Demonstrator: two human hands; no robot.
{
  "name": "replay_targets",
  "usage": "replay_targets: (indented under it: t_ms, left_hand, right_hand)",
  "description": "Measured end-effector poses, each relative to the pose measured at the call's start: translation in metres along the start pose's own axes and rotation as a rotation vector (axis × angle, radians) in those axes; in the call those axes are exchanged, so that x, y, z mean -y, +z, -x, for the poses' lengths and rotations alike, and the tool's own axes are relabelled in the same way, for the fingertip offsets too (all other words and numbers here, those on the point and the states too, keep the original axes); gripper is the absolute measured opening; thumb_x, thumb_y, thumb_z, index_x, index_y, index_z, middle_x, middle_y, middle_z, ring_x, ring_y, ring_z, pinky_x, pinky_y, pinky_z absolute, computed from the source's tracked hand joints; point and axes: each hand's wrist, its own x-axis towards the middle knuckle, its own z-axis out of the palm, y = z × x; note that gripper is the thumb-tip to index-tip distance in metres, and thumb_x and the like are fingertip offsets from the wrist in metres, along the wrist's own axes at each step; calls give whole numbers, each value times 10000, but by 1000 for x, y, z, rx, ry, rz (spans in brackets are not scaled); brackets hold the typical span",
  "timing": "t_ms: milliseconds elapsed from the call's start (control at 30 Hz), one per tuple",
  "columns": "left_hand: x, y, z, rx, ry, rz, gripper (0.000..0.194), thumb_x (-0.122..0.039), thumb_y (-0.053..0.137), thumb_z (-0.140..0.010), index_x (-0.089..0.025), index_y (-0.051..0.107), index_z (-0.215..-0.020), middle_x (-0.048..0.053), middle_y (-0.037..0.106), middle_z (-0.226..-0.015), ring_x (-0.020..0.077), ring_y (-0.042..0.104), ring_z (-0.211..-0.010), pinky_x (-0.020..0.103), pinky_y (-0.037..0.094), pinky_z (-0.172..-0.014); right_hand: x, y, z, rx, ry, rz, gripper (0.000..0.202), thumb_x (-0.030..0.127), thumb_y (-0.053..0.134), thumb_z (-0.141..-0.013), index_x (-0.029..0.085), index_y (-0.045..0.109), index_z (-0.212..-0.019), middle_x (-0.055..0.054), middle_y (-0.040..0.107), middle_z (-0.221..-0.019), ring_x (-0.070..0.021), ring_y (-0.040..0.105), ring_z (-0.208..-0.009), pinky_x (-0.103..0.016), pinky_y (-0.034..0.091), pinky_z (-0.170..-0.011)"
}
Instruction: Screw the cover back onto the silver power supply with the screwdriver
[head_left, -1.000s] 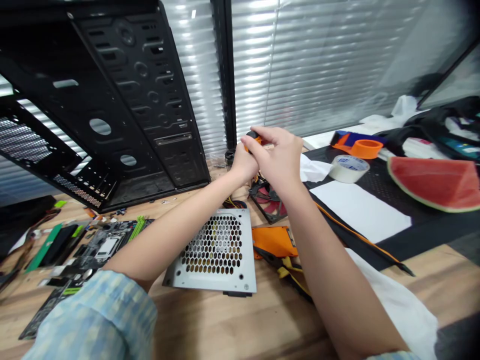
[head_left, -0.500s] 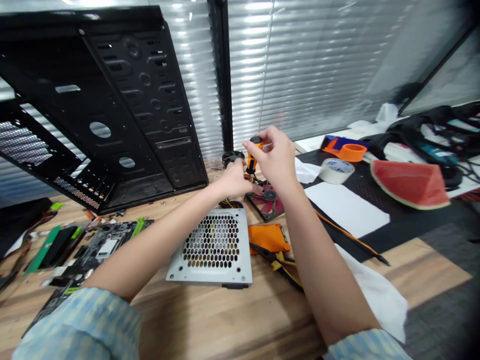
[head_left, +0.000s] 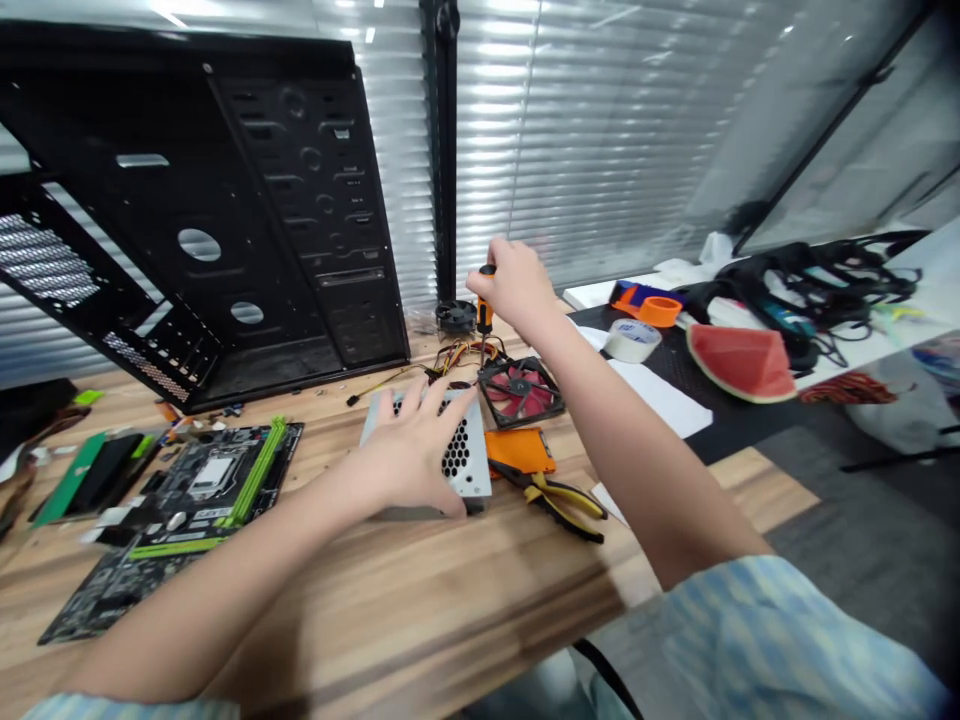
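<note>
My right hand point(head_left: 511, 286) grips the orange and black handle of a screwdriver point(head_left: 485, 316), held upright with its shaft pointing down by bundled cables point(head_left: 466, 352). With fingers spread, my left hand point(head_left: 415, 445) lies over the silver power supply point(head_left: 475, 462), hiding much of its honeycomb grille. A red-bladed case fan point(head_left: 521, 391) lies to the right of the screwdriver tip. Beside the power supply are an orange flat part point(head_left: 525, 450) and yellow-handled pliers point(head_left: 564, 501). Behind the cables stands a small black fan point(head_left: 455, 318).
A large black computer case point(head_left: 285, 230) stands at the back left. In front of it lies a motherboard point(head_left: 206, 500). To the right are a tape roll point(head_left: 632, 341), orange tape point(head_left: 659, 311), white paper point(head_left: 664, 395) and a watermelon-slice-shaped object point(head_left: 742, 362).
My left hand has moved from the screwdriver area back onto the power supply, its fingers spreading. My right hand still holds the screwdriver. The camera view has shifted.
</note>
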Motion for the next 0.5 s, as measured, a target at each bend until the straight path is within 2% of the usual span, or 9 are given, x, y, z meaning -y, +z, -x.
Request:
replay_targets:
  t_ms: [133, 200, 267, 333, 433, 500]
  left_hand:
    - [-2, -1, 11, -82, -58, -66, 1138, -423, 803, -606, -228, 213, -1559, 199, 170, -1637, 444, 133, -1499, 687, 154, -1147]
    - [-11, 6, 19, -208, -80, -145, 969, -262, 759, -676, -222, 304, -1531, 192, 236, -1620, 447, 202, -1481, 670, 190, -1144]
    - [-26, 21, 28, -376, -65, -222, 803, -144, 670, -742, -220, 392, -1492, 186, 298, -1599, 445, 267, -1458, 663, 213, -1136]
    - [-45, 41, 34, -467, 79, -244, 689, -162, 625, -792, -219, 447, -1455, 174, 380, -1561, 430, 364, -1408, 646, 270, -1117]
    - [-77, 74, 28, -430, 485, -239, 520, -301, 592, -856, -133, 547, -1346, 180, 540, -1420, 341, 562, -1210, 520, 412, -1045]
    - [-94, 93, 14, -501, 588, -256, 479, -283, 510, -925, -104, 517, -1369, 170, 530, -1428, 297, 542, -1231, 460, 422, -1038]
  right_hand:
    - [4, -4, -3, 90, 4, 71, 279, 299, 498, -856, 155, 578, -1082, -162, 598, -1034, -293, 547, -939, -391, 423, -765]
    - [6, -7, -3, 127, 3, 105, 301, 311, 484, -872, 158, 579, -1112, -175, 602, -1063, -299, 562, -935, -391, 427, -756]
    - [8, -11, -1, 147, -10, 141, 314, 320, 467, -884, 160, 589, -1124, -187, 614, -1074, -308, 578, -920, -393, 429, -742]
    - [9, -13, 0, 161, -27, 172, 323, 320, 436, -899, 163, 596, -1131, -191, 633, -1060, -316, 592, -902, -393, 427, -728]
    - [6, -13, 2, 175, -39, 196, 329, 313, 395, -915, 170, 602, -1127, -189, 656, -1050, -309, 603, -881, -380, 420, -715]
    - [3, -13, 3, 177, -29, 193, 321, 315, 380, -919, 180, 609, -1098, -182, 666, -1053, -299, 605, -868, -367, 410, -705]
